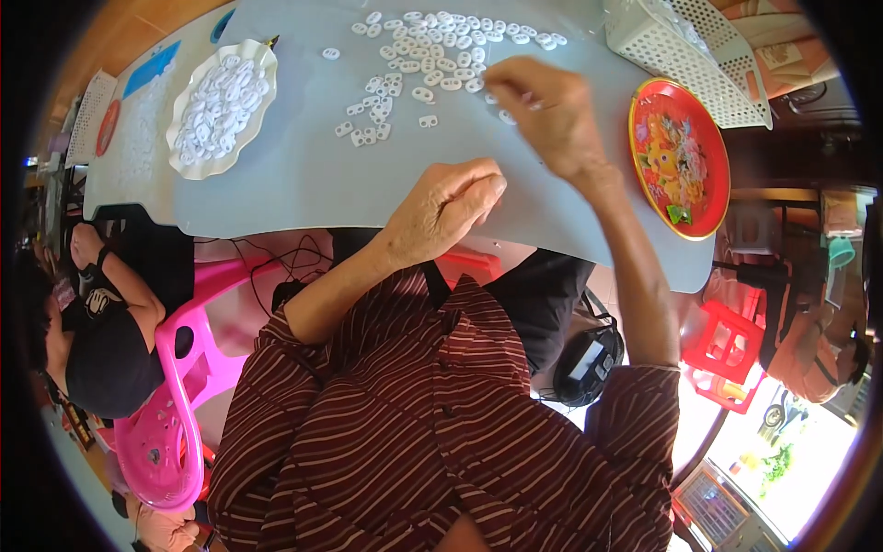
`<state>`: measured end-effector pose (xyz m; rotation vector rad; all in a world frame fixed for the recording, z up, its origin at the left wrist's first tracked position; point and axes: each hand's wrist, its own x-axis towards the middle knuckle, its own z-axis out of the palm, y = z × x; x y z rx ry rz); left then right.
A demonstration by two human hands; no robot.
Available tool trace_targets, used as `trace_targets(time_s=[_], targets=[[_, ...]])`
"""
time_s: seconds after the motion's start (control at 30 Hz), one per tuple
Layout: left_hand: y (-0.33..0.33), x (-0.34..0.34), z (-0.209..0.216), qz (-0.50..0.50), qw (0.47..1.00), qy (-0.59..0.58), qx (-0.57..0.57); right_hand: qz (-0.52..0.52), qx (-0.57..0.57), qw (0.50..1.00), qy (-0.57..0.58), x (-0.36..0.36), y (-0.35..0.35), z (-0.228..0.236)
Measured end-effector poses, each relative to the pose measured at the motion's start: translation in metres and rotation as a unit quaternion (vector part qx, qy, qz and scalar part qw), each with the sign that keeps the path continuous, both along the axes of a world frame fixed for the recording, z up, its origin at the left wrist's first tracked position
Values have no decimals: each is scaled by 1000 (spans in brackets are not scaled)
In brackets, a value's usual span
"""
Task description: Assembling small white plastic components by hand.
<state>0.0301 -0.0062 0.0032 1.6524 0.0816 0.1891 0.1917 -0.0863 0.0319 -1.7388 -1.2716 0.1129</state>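
My left hand [446, 207] is closed over the table's near edge, thumb pressed against the curled fingers; what they hold, if anything, is hidden. Farther out and to the right, my right hand [547, 115] reaches over the table, slightly blurred, its fingers curled beside the spread of pieces. I cannot make out what is in them. Many small white oval plastic pieces with holes [446, 64] lie loosely beyond it. Left of these is a smaller cluster of squarish white pieces [371, 135]. One squarish piece [429, 121] lies apart, between the cluster and my right hand.
A scalloped white dish [175, 138] heaped with white pieces stands on the grey table [285, 175] at left. At right are a red floral tray [713, 175] and a white perforated basket [648, 46]. A pink chair [189, 405] and a seated person [120, 340] are at left.
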Motion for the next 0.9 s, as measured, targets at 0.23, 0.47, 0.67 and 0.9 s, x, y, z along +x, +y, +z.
trace_targets(time_s=[0.23,0.47,0.67,0.9], targets=[[10,-20,2,34,999,30,-10,99,-105,982,-120,-25,29,-19],[12,-19,1,78,997,-26,-2,83,-155,943,-284,-26,24,-20],[26,-14,5,159,983,-39,84,66,-11,989,-135,-18,6,-30],[21,8,7,181,982,-38,35,34,-62,977,202,-27,-15,-7]])
